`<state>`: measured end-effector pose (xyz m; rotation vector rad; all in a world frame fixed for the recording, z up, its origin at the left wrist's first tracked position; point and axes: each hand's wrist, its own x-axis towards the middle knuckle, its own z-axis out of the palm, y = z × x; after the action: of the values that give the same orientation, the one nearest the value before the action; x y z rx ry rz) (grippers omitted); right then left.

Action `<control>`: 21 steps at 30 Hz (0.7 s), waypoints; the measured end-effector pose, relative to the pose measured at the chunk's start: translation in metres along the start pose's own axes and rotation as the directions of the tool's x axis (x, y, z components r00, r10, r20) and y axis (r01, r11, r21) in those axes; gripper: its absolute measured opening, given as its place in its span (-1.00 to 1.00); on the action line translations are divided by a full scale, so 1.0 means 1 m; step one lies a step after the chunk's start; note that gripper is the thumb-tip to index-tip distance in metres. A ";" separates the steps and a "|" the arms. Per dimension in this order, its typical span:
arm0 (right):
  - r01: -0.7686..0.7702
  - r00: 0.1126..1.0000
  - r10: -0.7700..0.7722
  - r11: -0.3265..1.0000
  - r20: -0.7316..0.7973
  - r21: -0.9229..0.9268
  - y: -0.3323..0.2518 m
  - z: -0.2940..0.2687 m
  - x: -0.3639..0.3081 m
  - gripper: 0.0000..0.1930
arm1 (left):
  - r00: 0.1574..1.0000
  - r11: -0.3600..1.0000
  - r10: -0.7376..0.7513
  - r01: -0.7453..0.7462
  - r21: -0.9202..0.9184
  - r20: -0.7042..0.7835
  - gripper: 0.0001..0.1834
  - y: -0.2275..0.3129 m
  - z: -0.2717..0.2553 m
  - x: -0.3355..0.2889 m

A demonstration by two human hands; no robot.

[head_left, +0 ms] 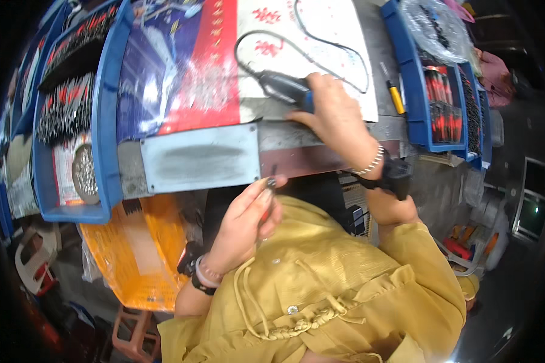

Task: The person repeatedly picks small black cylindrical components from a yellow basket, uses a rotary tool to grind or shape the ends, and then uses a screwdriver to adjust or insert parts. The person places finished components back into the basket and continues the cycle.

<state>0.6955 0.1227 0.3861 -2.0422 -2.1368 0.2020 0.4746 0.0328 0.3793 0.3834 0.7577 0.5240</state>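
My right hand (339, 115) is over the work table, thumb and fingers closed round the blue end of a black corded hand tool (281, 86). The tool lies nearly level above the printed sheets, and its exact kind is unclear. Close to my body, just off the table's front edge, my left hand (248, 212) pinches a small dark part with a thin tip (272, 180). A bit of red shows between those fingers; the rest of the part is hidden. A pale blue-grey plate (201, 158) with a dark smudge lies on the table edge by this hand.
Blue bins (107, 121) with many black-and-red parts stand at the left; another blue bin (424, 109) stands at the right. A yellow-handled screwdriver (395, 97) lies beside it. The black cord (327, 63) loops over the sheets. An orange basket (142, 254) sits below the table.
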 end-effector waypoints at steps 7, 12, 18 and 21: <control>0.097 0.960 0.003 0.934 -0.280 0.343 0.061 0.006 -0.015 -0.64 | 0.997 0.992 0.083 -0.083 0.099 -0.001 -0.67 0.018 0.015 -0.004; -0.315 0.916 0.204 0.898 -0.344 -0.306 0.152 -0.003 -0.017 -0.87 | 0.989 0.979 0.131 -0.139 0.150 0.061 -0.68 0.015 0.016 -0.003; -0.318 0.931 0.224 0.885 -0.288 -0.340 0.173 -0.003 -0.024 -0.81 | 0.993 0.985 0.098 -0.107 0.138 0.073 -0.67 0.014 0.015 0.001; 0.002 0.929 0.183 0.866 -0.321 0.500 0.130 -0.029 -0.040 -0.79 | 0.995 0.990 0.075 -0.082 0.111 0.069 -0.70 0.017 0.012 0.000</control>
<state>0.8303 0.0882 0.3848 -1.7192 -1.5656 0.3216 0.4785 0.0449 0.3954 0.5358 0.7134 0.5408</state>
